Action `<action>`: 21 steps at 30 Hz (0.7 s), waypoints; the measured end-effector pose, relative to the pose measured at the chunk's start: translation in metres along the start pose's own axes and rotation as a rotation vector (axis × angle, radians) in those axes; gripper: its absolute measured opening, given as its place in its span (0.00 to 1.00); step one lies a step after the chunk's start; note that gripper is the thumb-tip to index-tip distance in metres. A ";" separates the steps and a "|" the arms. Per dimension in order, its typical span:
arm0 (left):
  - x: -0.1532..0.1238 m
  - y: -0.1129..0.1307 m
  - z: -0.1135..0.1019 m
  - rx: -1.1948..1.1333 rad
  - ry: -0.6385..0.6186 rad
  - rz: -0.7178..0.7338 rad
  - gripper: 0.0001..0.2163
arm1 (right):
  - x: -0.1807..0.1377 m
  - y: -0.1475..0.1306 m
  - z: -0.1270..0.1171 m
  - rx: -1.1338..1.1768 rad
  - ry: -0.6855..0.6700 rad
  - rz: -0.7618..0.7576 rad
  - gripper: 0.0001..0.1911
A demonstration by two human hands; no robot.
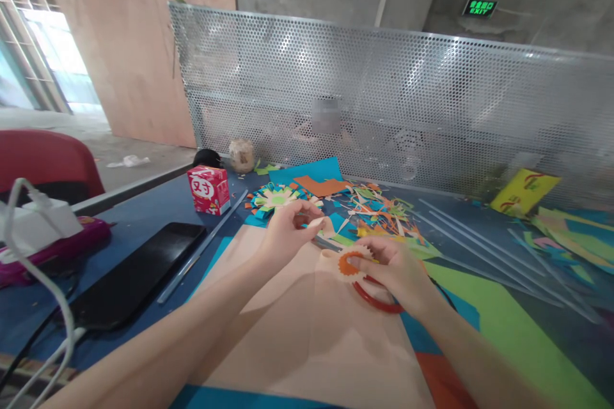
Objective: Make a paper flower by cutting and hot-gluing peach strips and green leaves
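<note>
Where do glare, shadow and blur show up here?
Head view: glare dots the perforated metal screen, whose holes blur together at its right end; the opening at far left is washed out; soft shadows lie on the peach paper near the left hand and right hand.

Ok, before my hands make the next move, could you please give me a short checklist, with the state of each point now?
1. Right hand has the orange-centred paper piece secure: ok, the thumb presses on its centre.
2. Scissors at hand: ok, the red handle is at the right hand.
3. Fingers through the handle loops: cannot tell, the hand hides it.
4. Left hand away from the blades: cannot tell, they show only partly, near its fingertips.
5. Area just beyond the hands tidy: not ok, cut scraps are heaped there.
6. Phone off the peach sheet: ok, it lies to the left.
</note>
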State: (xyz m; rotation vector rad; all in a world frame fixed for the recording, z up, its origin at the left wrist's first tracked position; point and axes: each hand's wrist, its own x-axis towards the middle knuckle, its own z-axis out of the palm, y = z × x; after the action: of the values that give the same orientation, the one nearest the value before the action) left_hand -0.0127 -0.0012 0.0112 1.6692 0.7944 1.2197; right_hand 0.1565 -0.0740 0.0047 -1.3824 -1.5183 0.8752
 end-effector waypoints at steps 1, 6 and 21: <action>-0.001 0.002 0.000 -0.020 -0.005 0.002 0.06 | 0.000 0.000 0.000 0.009 -0.001 0.006 0.06; -0.005 0.010 0.005 -0.061 -0.013 0.000 0.08 | -0.001 0.001 0.002 0.052 0.038 0.035 0.11; -0.010 0.011 0.012 -0.113 -0.101 -0.177 0.11 | 0.000 0.001 0.004 0.166 0.032 0.071 0.19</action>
State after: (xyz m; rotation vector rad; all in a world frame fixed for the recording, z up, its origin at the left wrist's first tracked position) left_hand -0.0048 -0.0179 0.0160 1.5223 0.7788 1.0308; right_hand 0.1529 -0.0738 0.0019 -1.3289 -1.3477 0.9953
